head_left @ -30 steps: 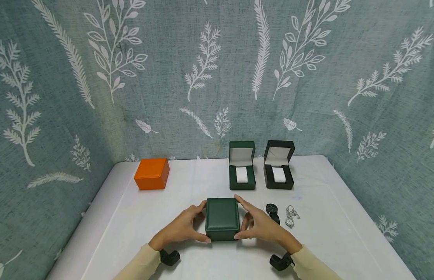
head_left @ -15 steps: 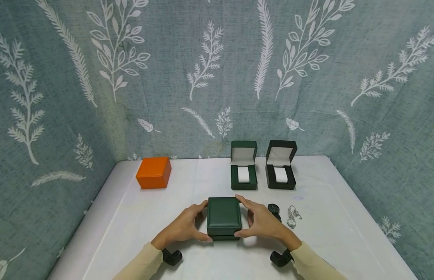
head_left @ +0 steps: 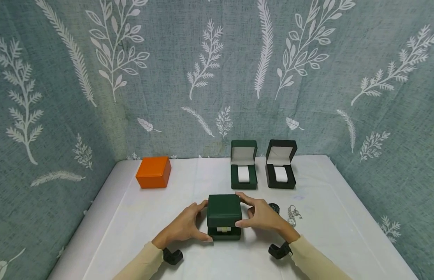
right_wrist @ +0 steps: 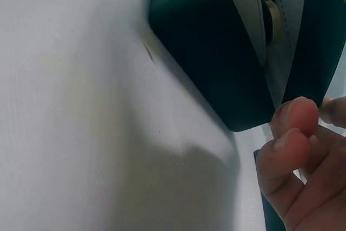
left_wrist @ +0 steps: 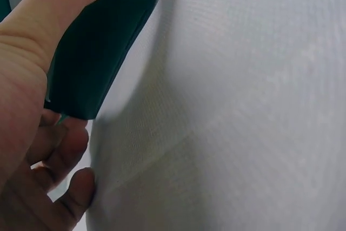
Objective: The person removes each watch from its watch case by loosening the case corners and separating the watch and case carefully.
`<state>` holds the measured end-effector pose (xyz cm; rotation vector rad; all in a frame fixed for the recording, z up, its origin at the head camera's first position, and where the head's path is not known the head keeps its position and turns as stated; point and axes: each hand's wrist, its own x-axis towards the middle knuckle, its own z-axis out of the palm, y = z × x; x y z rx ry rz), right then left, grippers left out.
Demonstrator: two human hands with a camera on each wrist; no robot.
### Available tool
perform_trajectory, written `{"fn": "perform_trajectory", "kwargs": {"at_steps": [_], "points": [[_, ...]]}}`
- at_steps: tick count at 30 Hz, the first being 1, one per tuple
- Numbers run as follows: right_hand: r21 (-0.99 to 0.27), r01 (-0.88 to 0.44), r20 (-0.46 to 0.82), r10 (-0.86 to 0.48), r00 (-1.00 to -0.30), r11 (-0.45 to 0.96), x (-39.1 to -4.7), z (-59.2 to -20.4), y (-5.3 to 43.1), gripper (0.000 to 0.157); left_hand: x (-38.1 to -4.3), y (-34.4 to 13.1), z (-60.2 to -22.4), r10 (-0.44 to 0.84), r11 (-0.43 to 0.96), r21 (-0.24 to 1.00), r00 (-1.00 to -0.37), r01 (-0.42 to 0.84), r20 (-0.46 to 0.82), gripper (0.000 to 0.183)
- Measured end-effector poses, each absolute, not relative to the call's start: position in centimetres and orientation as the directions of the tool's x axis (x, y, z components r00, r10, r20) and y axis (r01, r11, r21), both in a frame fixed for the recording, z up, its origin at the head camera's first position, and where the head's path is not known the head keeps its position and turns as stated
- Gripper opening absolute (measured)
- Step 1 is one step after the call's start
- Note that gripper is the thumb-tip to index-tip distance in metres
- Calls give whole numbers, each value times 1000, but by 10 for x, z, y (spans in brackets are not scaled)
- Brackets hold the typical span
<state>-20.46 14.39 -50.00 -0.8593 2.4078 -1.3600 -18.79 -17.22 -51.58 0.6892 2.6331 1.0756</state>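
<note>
A green watch box (head_left: 224,208) stands in front of me, its lid part-way up at the front. My left hand (head_left: 191,224) grips the box's left side, thumb at the front corner of the base and fingers toward the back. On the other side my right hand (head_left: 261,214) holds the lid, thumb at its front right corner and a finger at the back. Through the gap shows a watch with a pale yellowish strap on a cushion (right_wrist: 246,12), seen closer in the right wrist view. In the left wrist view the thumb lies across the green base (left_wrist: 92,58).
Behind stand an open green watch box (head_left: 243,182) and an open black one (head_left: 281,182), each with a white cushion. An orange box (head_left: 153,173) sits back left. Beside my right hand lie a black watch (head_left: 274,207), partly hidden, and a silver chain watch (head_left: 292,213).
The lid was down on the box a second ago; my right hand has raised its front edge, and the watch inside has come into view. My left hand has stayed at the base.
</note>
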Motion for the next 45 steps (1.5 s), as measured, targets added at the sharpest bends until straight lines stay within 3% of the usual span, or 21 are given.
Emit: {"fn": "perform_trajectory", "kwargs": {"at_steps": [18, 25, 31, 45], "points": [[-930, -163, -52, -556, -829, 330, -213, -494, 142, 81, -185, -174, -516, 493, 638, 676, -870, 369, 10, 130], [-944, -65, -94, -451, -887, 324, -219, -488, 133, 74, -182, -173, -514, 476, 644, 675, -879, 360, 14, 129], [-952, 36, -148, -354, -924, 303, -227, -481, 126, 78, -179, -172, -515, 474, 647, 670, -880, 364, 20, 126], [-939, 113, -224, -329, -918, 324, -231, -477, 120, 91, -178, -173, -514, 471, 637, 687, -882, 350, 13, 124]]}}
